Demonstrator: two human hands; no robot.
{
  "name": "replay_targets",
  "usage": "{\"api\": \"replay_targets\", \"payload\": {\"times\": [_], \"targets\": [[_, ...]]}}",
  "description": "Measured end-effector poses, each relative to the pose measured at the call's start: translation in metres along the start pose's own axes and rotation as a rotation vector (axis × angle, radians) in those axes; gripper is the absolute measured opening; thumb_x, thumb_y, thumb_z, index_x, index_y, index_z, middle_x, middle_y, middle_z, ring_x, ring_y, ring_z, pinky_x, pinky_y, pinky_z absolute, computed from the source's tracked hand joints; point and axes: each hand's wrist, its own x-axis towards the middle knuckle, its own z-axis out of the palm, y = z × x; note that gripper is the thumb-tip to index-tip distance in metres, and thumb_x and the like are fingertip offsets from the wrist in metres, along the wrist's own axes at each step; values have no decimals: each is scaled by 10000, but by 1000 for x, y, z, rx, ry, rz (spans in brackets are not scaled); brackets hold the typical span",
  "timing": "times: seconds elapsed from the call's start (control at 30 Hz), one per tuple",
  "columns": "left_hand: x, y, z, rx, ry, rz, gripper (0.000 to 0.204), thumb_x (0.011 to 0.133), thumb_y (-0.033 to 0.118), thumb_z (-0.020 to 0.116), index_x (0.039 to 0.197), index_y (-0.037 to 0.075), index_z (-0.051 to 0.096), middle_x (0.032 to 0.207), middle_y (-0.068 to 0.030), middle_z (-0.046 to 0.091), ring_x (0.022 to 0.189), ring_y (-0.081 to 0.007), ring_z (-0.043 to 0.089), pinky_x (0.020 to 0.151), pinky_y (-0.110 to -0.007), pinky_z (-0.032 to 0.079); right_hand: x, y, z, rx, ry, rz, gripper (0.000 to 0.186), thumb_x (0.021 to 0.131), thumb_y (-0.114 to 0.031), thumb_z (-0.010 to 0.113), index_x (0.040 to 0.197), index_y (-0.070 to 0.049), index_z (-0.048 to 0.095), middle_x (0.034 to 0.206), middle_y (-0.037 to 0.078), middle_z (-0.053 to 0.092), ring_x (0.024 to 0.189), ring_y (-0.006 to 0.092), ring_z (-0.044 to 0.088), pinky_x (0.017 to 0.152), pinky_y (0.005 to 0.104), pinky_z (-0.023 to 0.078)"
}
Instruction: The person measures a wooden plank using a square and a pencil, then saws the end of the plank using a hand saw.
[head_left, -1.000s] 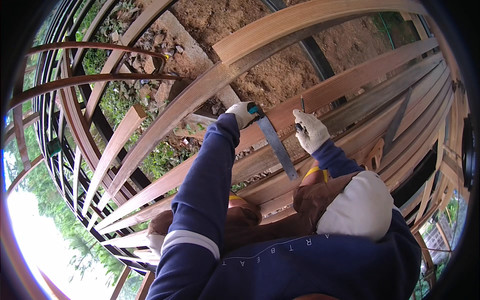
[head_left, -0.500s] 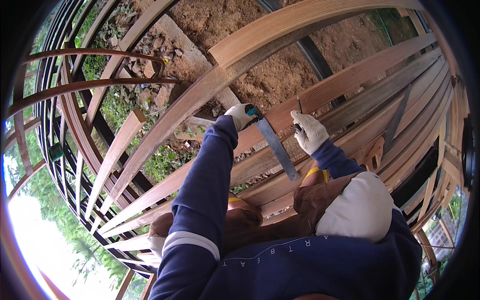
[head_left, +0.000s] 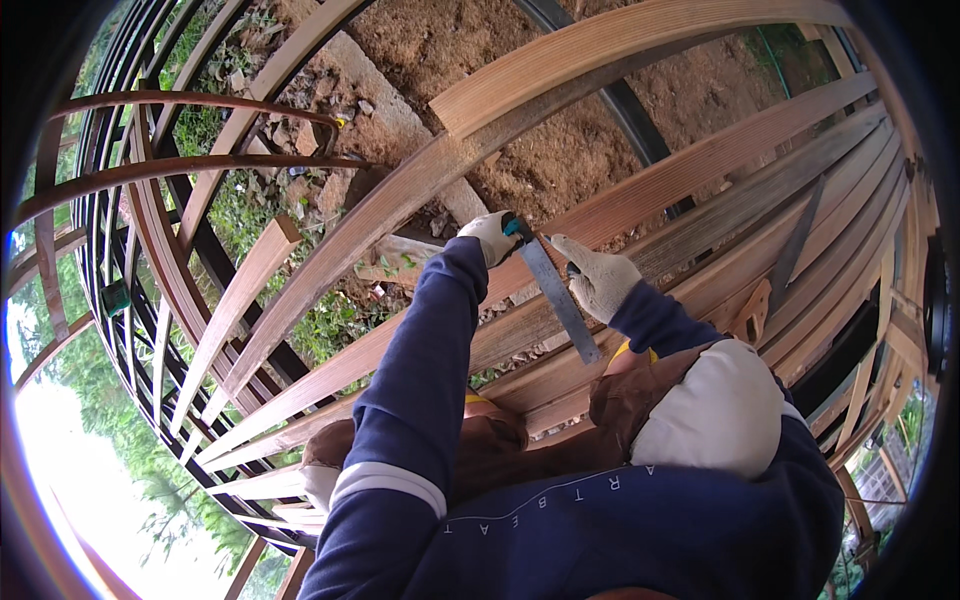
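Observation:
A try square with a steel blade (head_left: 558,300) and a teal stock lies across a reddish wooden board (head_left: 640,208). My gloved left hand (head_left: 490,238) grips it by the stock at its far end. To the right of the blade is my gloved right hand (head_left: 602,284), closed around a slim dark pencil (head_left: 573,269) that the fingers mostly hide. Its fingertips are close to the blade's upper part, over the board. Whether the pencil's point touches the wood cannot be made out.
More long boards (head_left: 480,345) run side by side beneath my arms. A lighter beam (head_left: 620,38) crosses beyond them. A handsaw's wooden handle (head_left: 752,312) rests at the right. Curved brown metal bars (head_left: 190,162) stand at the left. Sawdust-covered ground (head_left: 540,130) lies below.
My right hand has moved left, and its fingertips are now beside the square's blade. The left hand and the square have shifted only slightly to the right.

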Motion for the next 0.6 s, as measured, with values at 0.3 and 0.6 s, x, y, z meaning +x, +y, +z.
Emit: {"api": "replay_targets", "payload": {"times": [0.3, 0.6], "targets": [[-3, 4, -3, -22, -7, -17, 306, 927, 287, 684, 1141, 68, 690, 957, -163, 751, 890, -332, 726, 789, -441, 548, 10, -3, 8, -167, -142, 34, 567, 932, -175, 605, 1484, -103, 495, 927, 193, 726, 723, 365, 706, 670, 476, 572], [1, -2, 1, -11, 3, 1, 318, 928, 293, 689, 1160, 74, 694, 1000, -173, 753, 939, -347, 720, 822, -446, 547, 15, 0, 11, -201, -99, -27, 527, 942, -185, 586, 1453, -72, 522, 852, 180, 722, 707, 363, 705, 658, 485, 576]]}}
